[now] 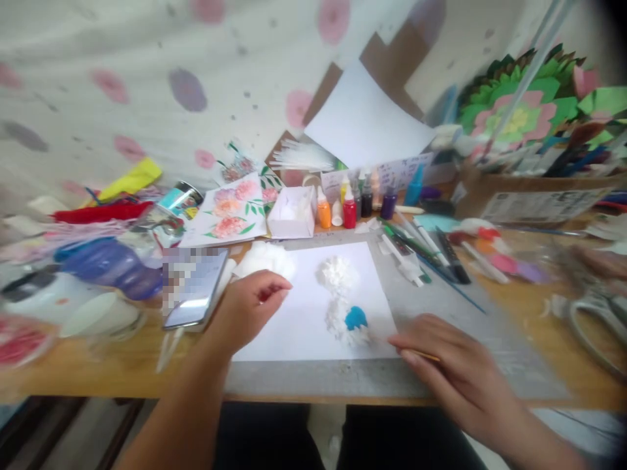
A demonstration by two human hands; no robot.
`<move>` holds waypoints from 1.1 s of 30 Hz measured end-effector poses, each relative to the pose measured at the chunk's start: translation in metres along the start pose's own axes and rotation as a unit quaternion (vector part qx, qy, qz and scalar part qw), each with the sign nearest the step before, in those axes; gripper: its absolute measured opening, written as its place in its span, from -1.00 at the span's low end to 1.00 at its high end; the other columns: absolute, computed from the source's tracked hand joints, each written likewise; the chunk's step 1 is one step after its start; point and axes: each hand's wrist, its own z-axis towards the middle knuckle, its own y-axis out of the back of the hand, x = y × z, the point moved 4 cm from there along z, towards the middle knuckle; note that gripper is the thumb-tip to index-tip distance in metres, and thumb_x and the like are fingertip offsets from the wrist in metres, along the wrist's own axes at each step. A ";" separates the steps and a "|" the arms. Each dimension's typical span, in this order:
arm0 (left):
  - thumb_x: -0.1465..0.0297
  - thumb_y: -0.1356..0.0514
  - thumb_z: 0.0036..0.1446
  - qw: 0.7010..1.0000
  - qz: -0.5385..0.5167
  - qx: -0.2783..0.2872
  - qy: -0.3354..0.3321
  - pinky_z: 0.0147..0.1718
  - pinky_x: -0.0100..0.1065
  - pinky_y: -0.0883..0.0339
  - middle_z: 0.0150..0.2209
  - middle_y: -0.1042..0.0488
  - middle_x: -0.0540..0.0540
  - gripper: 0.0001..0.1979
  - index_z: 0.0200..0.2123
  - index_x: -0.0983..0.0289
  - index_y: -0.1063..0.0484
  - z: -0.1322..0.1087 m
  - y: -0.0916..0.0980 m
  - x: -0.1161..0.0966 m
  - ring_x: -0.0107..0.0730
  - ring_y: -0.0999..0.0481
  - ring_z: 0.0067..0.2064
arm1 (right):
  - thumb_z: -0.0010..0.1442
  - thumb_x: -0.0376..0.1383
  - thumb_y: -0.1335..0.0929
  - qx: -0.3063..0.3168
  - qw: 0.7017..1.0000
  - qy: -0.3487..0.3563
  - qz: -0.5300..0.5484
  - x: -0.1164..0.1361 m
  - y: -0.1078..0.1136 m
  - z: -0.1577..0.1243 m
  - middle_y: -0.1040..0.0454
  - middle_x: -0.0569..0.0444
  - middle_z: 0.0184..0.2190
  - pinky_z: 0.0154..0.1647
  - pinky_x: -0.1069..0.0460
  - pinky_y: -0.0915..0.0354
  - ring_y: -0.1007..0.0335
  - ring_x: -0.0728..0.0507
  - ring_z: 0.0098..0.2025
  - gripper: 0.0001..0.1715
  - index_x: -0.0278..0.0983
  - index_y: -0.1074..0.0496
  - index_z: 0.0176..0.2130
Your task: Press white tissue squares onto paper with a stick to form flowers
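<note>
A white sheet of paper (289,336) lies on the grey mat (313,378). On it sit an upper clump of white, fluffy-looking bits (337,274) and a lower clump (336,320), with a bright blue patch (356,318) over the lower one. My right hand (445,359) grips a thin paintbrush (424,354) at the paper's right edge, its blurred tip pointing at the lower clump. Over the left part of the sheet, my left hand (252,307) is closed in a pinch; whatever is between its fingers, if anything, cannot be made out. White cotton (267,261) lies just behind it.
Paint bottles, including a red one (349,210), stand behind the paper beside a white box (292,215). Pens and brushes (426,248) lie to the right, scissors (595,320) farther out. A phone (196,294) and a pale cup (102,316) are on the left.
</note>
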 end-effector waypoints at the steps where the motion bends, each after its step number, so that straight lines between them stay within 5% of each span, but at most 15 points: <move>1: 0.36 -0.12 0.11 0.998 0.059 -0.026 0.027 -0.40 -0.38 -0.29 -0.43 -0.49 0.01 -0.86 -0.38 0.24 -0.47 -0.007 0.012 0.013 -0.38 -0.44 -0.41 | 0.20 -0.43 -0.28 -0.010 1.000 0.002 -0.008 -0.001 0.001 0.000 -0.56 0.09 -0.39 -0.27 0.01 -0.41 -0.51 -0.08 -0.34 -0.75 -0.22 -0.46 -0.16; 5: 0.39 -0.15 0.05 0.972 0.220 -0.004 0.082 -0.29 -0.27 -0.35 -0.33 -0.49 0.07 -0.86 -0.30 0.27 -0.43 -0.033 0.030 0.043 -0.28 -0.48 -0.33 | 0.20 -0.33 -0.30 -0.051 0.998 -0.010 -0.028 -0.006 0.006 -0.001 -0.60 0.13 -0.39 -0.33 0.08 -0.47 -0.56 -0.09 -0.36 -0.80 -0.15 -0.51 -0.22; 11: 0.43 -0.22 0.05 0.971 0.228 -0.012 0.075 0.09 -0.21 -0.22 -0.01 -0.45 0.15 -0.65 -0.05 0.27 -0.42 -0.038 0.008 0.037 -0.16 -0.38 0.06 | 0.22 -0.24 -0.29 -0.080 0.994 -0.025 -0.064 -0.007 0.009 -0.001 -0.61 0.11 -0.42 -0.42 0.11 -0.49 -0.58 -0.11 -0.41 -0.78 -0.15 -0.55 -0.30; 17: 0.51 -0.22 0.03 0.967 0.249 -0.026 0.043 0.08 -0.14 -0.22 -0.01 -0.44 0.20 -0.62 -0.03 0.29 -0.42 -0.005 -0.008 0.030 -0.07 -0.37 0.04 | 0.24 -0.22 -0.28 -0.076 0.994 -0.012 -0.080 -0.002 0.008 0.000 -0.61 0.10 -0.42 -0.47 0.13 -0.47 -0.57 -0.10 -0.41 -0.76 -0.18 -0.54 -0.30; 22: 0.52 -0.19 0.05 0.972 0.234 0.001 0.014 0.03 -0.17 -0.26 -0.10 -0.51 0.17 -0.86 -0.28 0.27 -0.50 0.017 -0.008 0.031 -0.12 -0.43 -0.01 | 0.25 -0.20 -0.27 -0.074 0.995 -0.025 -0.066 -0.003 0.009 0.000 -0.62 0.09 -0.40 -0.45 0.11 -0.48 -0.58 -0.11 -0.39 -0.72 -0.19 -0.55 -0.33; 33: 0.26 -0.11 0.20 0.990 0.135 -0.012 0.035 -0.17 -0.29 -0.32 -0.26 -0.54 0.05 -0.77 -0.39 0.23 -0.47 0.005 0.004 0.029 -0.29 -0.50 -0.19 | 0.23 -0.26 -0.29 -0.094 0.992 0.012 -0.079 -0.004 0.009 -0.006 -0.61 0.09 -0.38 -0.40 0.07 -0.51 -0.58 -0.13 -0.38 -0.79 -0.16 -0.53 -0.24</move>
